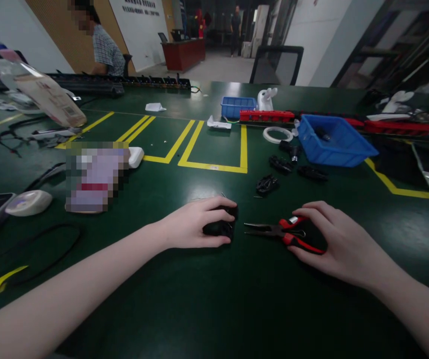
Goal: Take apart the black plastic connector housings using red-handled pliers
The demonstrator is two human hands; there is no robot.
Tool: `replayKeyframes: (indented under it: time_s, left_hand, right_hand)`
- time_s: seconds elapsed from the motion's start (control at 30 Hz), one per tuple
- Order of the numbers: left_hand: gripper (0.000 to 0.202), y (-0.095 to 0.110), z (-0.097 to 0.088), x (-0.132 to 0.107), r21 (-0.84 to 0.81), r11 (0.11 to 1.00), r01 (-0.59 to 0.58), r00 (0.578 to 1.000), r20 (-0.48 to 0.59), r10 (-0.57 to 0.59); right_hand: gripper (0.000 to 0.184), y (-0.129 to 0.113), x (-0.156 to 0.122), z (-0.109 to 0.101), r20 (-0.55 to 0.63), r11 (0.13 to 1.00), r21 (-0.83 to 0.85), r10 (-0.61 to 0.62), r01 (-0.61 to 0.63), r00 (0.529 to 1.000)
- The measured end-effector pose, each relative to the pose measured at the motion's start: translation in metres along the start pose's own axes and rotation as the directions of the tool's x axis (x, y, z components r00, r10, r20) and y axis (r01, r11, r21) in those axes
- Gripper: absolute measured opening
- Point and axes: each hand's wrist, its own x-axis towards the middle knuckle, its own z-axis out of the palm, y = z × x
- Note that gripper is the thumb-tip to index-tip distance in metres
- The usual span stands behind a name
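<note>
My left hand [199,224] is curled over a small black object [217,229] on the green table, its fingers covering most of it, so its kind is hidden. Needle-nose pliers [274,230] with red and black handles are in my right hand [334,239], thumb on one handle and fingers on the other. Their jaws are parted slightly and point left, a short gap away from the black object. Beyond my hands lie a coiled black bundle [267,184], another black bundle [281,164] and a dark elongated piece [312,173].
A blue bin [336,142] with a dark item inside stands at the right, near a roll of white tape [277,134]. Further back is a smaller blue basket [238,106]. A white computer mouse [29,203] and cables lie left. A person [107,50] sits across the table.
</note>
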Motion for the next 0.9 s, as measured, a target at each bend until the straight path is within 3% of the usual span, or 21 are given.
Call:
replayKeyframes:
  time_s: [0.23,0.37,0.6,0.73,0.9]
  left_hand:
    - [0.029,0.004,0.005,0.000,0.064,0.995,-0.075,0.997,0.021,0.074]
    - [0.027,0.010,0.003,0.001,0.112,0.988,-0.105,0.994,0.010,0.105]
    - [0.042,0.026,-0.010,0.003,0.270,0.960,-0.072,0.997,0.015,0.070]
    - [0.032,0.030,-0.011,0.005,0.294,0.950,-0.110,0.994,0.052,0.099]
    - [0.041,0.033,-0.007,0.011,0.321,0.928,-0.188,0.982,0.070,0.174]
  right_hand:
    - [0.056,-0.004,0.001,-0.004,-0.050,0.998,-0.037,-0.051,0.049,0.997]
    - [0.039,-0.028,0.004,-0.010,-0.143,0.992,0.058,-0.099,0.108,0.985]
    - [0.030,-0.062,0.013,0.004,-0.073,0.978,0.107,-0.172,0.179,0.982]
    - [0.030,-0.070,0.015,0.010,-0.103,0.971,0.081,-0.215,0.224,0.971]
    - [0.029,-0.072,0.014,0.012,-0.091,0.961,0.107,-0.248,0.257,0.965]
